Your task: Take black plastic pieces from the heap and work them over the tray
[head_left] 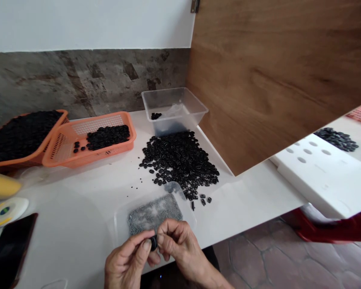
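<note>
My left hand [129,259] and my right hand [177,243] meet at the near edge of the white table [78,224], both pinching one small black part [153,243] between thumbs and fingertips. Just beyond my fingers lies a shallow clear tray [180,196] filled with tiny grey metal pins [155,212]. A loose heap of the same black parts [180,160] spreads across the table behind that tray.
A clear plastic tub [174,108] holding a few black parts stands at the back. Two orange baskets [90,138] [24,136] with black parts sit left. A dark phone [10,251], tape roll [6,209] and yellow object [1,185] lie near left. A wooden panel [276,72] rises right.
</note>
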### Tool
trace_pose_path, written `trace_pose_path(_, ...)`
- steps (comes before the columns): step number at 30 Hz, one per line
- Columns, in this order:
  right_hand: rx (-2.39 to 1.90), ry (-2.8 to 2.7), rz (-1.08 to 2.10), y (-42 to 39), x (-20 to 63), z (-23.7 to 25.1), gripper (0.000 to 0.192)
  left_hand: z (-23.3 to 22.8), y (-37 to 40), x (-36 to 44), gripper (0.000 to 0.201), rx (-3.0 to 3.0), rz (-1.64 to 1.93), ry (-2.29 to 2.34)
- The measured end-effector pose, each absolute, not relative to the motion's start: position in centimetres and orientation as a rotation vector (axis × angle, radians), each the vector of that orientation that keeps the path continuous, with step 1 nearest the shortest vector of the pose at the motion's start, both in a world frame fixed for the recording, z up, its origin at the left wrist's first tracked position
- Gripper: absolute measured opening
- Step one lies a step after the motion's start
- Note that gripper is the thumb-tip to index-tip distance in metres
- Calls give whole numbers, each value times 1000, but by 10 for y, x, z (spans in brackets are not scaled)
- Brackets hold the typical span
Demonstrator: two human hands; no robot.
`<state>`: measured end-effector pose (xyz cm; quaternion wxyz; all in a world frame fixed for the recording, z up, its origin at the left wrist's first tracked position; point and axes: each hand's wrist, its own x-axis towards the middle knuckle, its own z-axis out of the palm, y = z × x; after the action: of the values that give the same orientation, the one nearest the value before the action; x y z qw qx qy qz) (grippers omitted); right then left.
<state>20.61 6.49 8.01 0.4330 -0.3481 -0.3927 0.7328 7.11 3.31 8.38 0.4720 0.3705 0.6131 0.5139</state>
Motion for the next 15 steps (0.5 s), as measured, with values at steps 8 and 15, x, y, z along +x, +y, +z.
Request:
trace_pose_path(8, -819, -921, 1892, 68, 207, 75, 44, 83, 36, 61, 34, 922, 1251, 1507)
trace_pose_path(15, -861, -1123, 1770, 68, 206, 80, 32, 87, 32, 67, 28, 1010, 1262, 1574)
